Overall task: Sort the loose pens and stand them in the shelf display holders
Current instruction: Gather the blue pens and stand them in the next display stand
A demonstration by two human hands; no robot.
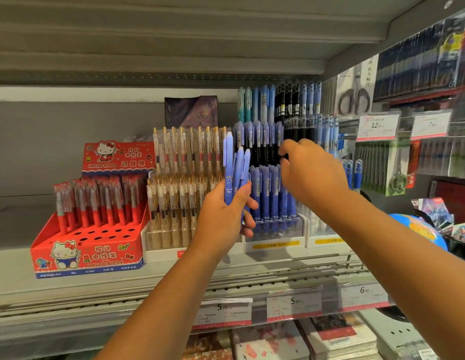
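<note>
Loose pens (235, 175), a small periwinkle-blue bundle, stand near-vertical in the left hand (223, 219) at centre frame. Click ends are up and tips are hidden in the fist; fingers and thumb wrap round the barrels. The bundle is held just in front of the displays, approx. where two holders meet.

L to R along the shelf (109, 289):
- The red cartoon-cat box (86, 252) has red pens (101, 201) upright in its back rows and its front holes open. There is wide air above it up to the upper shelf (174, 48).
- Next is a clear tiered holder (161, 237) packed w/ gold-clip pens (184, 157).
- Then comes the blue-pen holder (275, 229), w/ tiers of blue and black pens (267, 141), all upright. Its back row reaches nearly to the upper shelf.
- The right hand (311, 172) is up at that holder's middle tier, fingers curled and blurred. Can't tell whether it grips anything.
- Far R, hanging packs (382, 167) and price tags (376, 126) crowd the side.
</note>
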